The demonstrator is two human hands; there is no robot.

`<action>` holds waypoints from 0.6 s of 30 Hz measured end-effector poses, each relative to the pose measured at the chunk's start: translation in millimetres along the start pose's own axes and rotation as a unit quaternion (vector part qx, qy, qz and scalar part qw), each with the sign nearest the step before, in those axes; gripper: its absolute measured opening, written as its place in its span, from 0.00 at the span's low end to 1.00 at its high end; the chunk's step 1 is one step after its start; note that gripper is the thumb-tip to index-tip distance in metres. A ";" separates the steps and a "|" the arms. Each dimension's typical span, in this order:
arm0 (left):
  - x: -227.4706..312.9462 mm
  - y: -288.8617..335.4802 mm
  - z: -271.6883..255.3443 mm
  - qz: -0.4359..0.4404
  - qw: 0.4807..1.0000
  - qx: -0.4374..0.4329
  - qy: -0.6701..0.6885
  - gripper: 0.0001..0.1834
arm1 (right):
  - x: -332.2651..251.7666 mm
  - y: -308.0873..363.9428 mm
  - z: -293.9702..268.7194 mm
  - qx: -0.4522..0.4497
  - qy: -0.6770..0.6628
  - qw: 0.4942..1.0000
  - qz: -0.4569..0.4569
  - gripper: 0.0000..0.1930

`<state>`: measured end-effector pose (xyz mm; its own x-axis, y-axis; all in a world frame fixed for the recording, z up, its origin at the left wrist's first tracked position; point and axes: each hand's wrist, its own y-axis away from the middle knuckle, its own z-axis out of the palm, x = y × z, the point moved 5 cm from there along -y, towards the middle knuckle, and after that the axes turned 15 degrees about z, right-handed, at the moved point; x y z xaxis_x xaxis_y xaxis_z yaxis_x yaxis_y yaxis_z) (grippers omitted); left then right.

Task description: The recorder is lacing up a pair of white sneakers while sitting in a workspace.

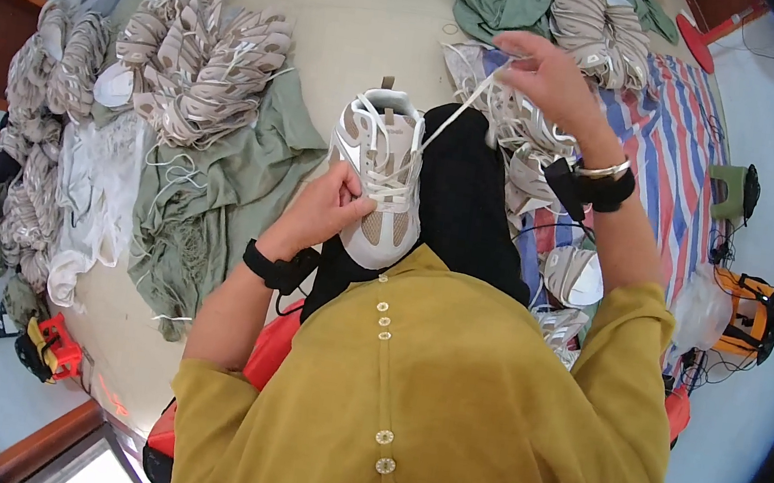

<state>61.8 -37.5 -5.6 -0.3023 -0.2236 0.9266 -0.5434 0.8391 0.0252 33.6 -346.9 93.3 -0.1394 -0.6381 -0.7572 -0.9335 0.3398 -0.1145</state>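
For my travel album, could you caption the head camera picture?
Left hand steadying a beige-and-white shoe, right hand holding its lace taut.

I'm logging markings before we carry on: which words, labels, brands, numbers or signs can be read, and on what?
None can be read.
Shoe: any lettering is too small to make out.
Floor, lower left: orange marks, too blurred to tell whether they are writing.
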 end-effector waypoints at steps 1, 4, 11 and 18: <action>1.4 1.4 0.9 -0.004 1.000 -0.006 0.006 0.14 | 0.9 3.8 7.9 -0.001 0.000 1.000 -0.003 0.14; 4.3 5.7 1.3 -0.007 1.000 -0.009 0.007 0.14 | -24.3 34.7 38.6 0.025 0.222 0.971 -0.088 0.17; 1.0 -2.6 -1.9 0.015 1.000 0.009 0.025 0.13 | -39.8 67.8 124.2 -0.236 0.075 0.962 -0.115 0.09; -8.5 1.2 -0.4 0.029 0.999 0.019 -0.041 0.12 | -42.3 72.7 150.2 -0.253 -0.035 0.967 0.018 0.10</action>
<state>63.9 -34.4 -13.4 -0.3968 -0.2170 0.8919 -0.5527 0.8322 -0.0434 21.3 -191.4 20.4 -0.1681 -0.5773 -0.7991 -0.9731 -0.0324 0.2282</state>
